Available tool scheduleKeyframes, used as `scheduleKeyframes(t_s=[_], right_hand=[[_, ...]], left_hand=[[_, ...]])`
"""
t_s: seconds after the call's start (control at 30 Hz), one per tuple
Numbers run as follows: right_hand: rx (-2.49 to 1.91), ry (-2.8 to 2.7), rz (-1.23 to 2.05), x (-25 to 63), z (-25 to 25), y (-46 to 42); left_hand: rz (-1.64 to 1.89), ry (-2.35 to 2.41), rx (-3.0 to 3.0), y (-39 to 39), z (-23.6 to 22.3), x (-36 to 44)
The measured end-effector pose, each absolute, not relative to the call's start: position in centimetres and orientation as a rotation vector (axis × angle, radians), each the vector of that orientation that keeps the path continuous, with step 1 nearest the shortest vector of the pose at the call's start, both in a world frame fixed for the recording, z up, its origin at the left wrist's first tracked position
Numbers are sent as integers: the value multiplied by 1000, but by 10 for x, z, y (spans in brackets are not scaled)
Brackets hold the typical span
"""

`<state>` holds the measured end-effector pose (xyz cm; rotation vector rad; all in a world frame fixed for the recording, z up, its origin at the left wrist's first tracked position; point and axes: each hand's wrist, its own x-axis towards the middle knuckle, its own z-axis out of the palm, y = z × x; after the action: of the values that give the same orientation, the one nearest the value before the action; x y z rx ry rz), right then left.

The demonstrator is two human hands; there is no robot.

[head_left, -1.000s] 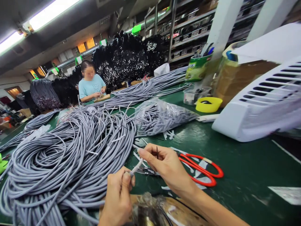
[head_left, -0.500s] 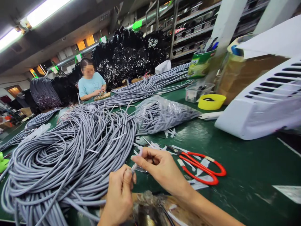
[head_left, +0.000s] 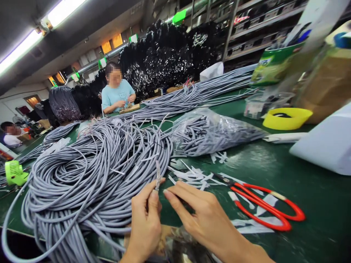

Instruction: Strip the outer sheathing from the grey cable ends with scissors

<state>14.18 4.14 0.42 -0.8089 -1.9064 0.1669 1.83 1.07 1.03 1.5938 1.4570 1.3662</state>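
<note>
Silvery and rough-looking, the cable end (head_left: 158,174) stood nearly upright toward the desk's (head_left: 326,204) near edge, pinched by our left hand (head_left: 146,215) between thumb and bent fingers. Beside it, our right hand (head_left: 204,208) had thumb and fingertips slightly parted, nothing visible between. Smooth grey looped cables (head_left: 90,179) spilled over that edge at left.

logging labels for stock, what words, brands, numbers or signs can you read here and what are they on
No text reads clearly.
Green can: marking too blurred to read.
Light blue shirt: print, any lettering too small.
White tags in the background: too small.
</note>
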Motion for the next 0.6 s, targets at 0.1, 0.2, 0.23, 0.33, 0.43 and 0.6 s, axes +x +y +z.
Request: scheduleKeyframes(t_s=[0.1, 0.2, 0.23, 0.33, 0.43, 0.6], right_hand=[[-818, -1914, 158, 142, 4, 41], [-816, -1894, 175, 142, 4, 42], [-810, -1885, 197, 142, 5, 42], [-781, -1866, 305, 141, 7, 42], [-755, -1856, 418, 141, 8, 42], [-710, -1843, 257, 138, 4, 39]], left_hand=[[1354, 1435, 1597, 11, 10, 18], [1338, 1426, 1610, 11, 10, 18], [1323, 1417, 1610, 10, 10, 17], [1275, 1360, 1583, 10, 11, 17], [1243, 1311, 1547, 10, 12, 17], [1256, 1308, 1461, 11, 12, 17]])
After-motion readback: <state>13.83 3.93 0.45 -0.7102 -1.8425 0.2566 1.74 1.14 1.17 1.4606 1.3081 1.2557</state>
